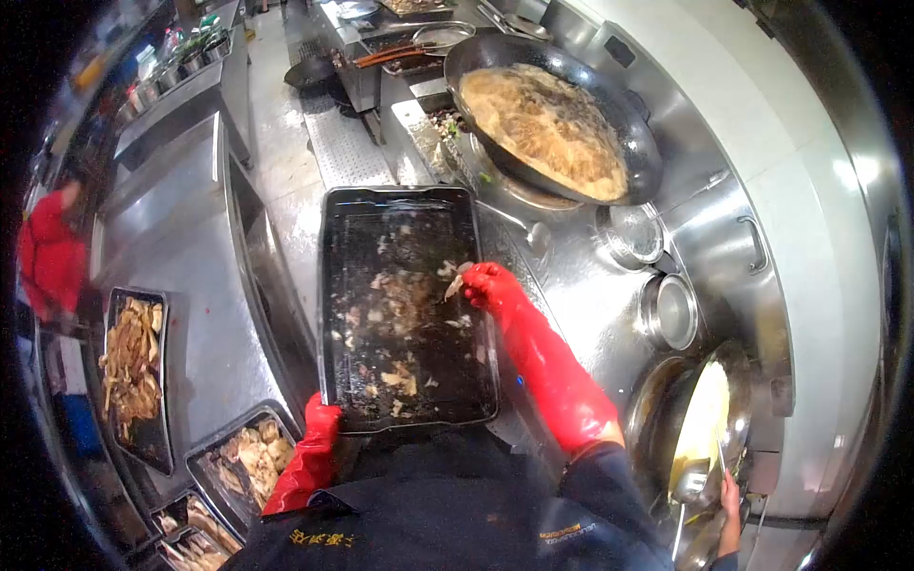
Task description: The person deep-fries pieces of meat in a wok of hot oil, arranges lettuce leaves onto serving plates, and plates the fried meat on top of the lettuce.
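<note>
A black rectangular tray (pixel 405 228) lies in front of my body, its base wet and scattered with pale food scraps. In a red rubber glove, my left hand (pixel 322 423) is closed on the near left corner of the tray. My right hand (pixel 492 287), gloved in red as well, is over the tray's right side. Its fingers pinch a pale, flat food scrap (pixel 455 284), whose exact kind I cannot make out. More loose bits (pixel 400 379) lie near the tray's front edge.
A large wok (pixel 638 157) of foaming brown liquid stands front right. Metal pots (pixel 671 311) and a ladle (pixel 538 238) lie on the steel stove. Another person's hand (pixel 730 500) is by a lower-right wok. Trays of food pieces (pixel 133 366) sit left; a red-clad person (pixel 49 252) stands beyond.
</note>
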Tool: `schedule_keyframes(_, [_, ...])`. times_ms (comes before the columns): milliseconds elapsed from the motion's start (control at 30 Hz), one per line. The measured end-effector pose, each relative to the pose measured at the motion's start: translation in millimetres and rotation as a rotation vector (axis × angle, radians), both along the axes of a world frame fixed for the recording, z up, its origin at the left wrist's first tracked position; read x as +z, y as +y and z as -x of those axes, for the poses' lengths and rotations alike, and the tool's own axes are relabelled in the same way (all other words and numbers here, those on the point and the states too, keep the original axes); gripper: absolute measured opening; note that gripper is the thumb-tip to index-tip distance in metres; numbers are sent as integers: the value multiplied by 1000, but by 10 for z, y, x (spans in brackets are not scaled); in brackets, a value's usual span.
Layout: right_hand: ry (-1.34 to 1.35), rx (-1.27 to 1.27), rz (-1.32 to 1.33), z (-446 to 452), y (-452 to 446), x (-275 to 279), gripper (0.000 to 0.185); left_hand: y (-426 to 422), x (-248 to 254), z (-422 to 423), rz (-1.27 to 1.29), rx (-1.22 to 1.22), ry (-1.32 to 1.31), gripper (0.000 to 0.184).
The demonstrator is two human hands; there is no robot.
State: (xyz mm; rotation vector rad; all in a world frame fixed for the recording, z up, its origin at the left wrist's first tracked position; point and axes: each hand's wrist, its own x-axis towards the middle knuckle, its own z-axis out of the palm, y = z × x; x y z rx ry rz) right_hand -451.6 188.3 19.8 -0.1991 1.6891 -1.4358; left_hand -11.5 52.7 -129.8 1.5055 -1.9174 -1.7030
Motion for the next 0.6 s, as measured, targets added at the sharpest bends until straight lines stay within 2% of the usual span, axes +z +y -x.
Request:
schedule_keyframes(67, [-12,-32,127,311,-123,221,19,-141,181,105,-2,87,-110,36])
schedule_keyframes(100, [19,-141,136,425,-232,539,20,-267,156,156,5,93,-107,36])
schedule_keyframes(167, [75,21,307,1200,-276,811,21,-481,120,254,24,130,-111,36])
schedule_keyframes(200, [-25,-242,669,1664,-363,585,20,-577,-69,229,-15,187,-71,36])
schedule_keyframes(233, [-27,-245,670,1783,-583,956,20,-673,-262,202,-53,244,-31,35])
schedule_keyframes(267, [-12,-281,756,1985,-692,1018,19,-769,-456,175,-89,303,9,34])
schedule_keyframes(300, [51,-308,884,2180,-694,784,20,-894,-654,193,-148,386,136,34])
schedule_keyframes(333, [121,-276,963,2290,-707,497,22,-1068,-818,190,-139,387,135,34])
schedule_keyframes(367, [185,-210,911,2215,-738,243,26,-1165,-835,212,-114,417,169,34])
schedule_keyframes(400, [258,-80,635,1958,-819,182,27,-1167,-840,215,-93,458,202,35])
schedule_keyframes(433, [343,87,372,1676,-903,152,29,-1203,-649,317,-88,489,204,35])
schedule_keyframes(467, [279,6,237,1322,-1091,-76,36,-1277,-133,569,-40,466,33,36])
schedule_keyframes(500, [101,79,254,974,-1160,2,46,-1349,80,697,8,466,-41,37])
schedule_keyframes(567, [330,174,53,754,-1394,-670,61,-1540,352,877,54,495,-120,38])
schedule_keyframes(600, [325,199,55,725,-1573,-628,61,-1673,412,918,102,475,-184,38])
